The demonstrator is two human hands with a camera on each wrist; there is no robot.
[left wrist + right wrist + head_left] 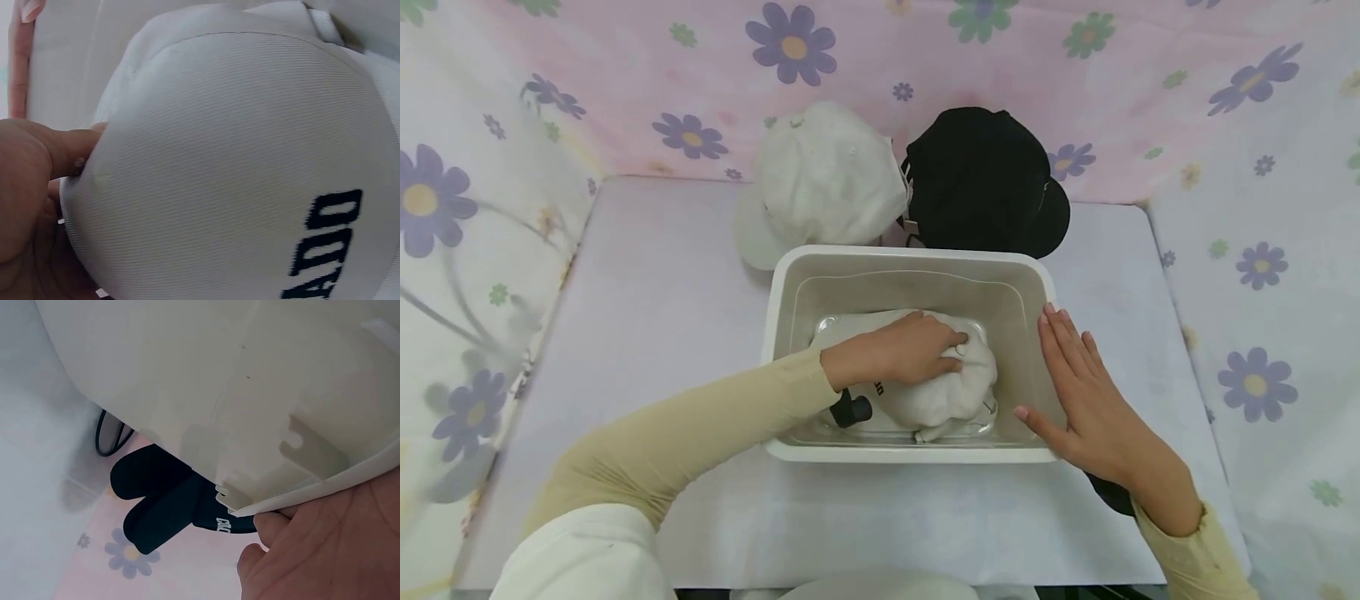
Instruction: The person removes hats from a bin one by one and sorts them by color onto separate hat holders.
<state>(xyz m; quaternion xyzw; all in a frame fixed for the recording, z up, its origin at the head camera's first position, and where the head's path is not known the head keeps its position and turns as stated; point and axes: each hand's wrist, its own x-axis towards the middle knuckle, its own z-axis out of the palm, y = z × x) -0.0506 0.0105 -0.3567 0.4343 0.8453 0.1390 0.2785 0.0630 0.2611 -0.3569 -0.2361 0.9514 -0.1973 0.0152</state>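
A white cap (955, 396) with dark lettering lies inside the pale plastic bin (917, 455). My left hand (902, 346) reaches down into the bin and grips the cap by its crown. In the left wrist view, the thumb and fingers of that hand (37, 187) hold the edge of the rounded cap (219, 150), and the letters run down its lower right. At the bin's right rim rests my right hand (1090, 408), its fingers extended along it. Close up, the right palm (331, 544) lies against the outside of the bin (187, 362).
Behind the bin, a white cap (831, 175) and a black cap (985, 179) sit side by side, near its back rim. The table (655, 275) has a pale cover. Flower-patterned cloth (880, 50) hangs around the back and sides.
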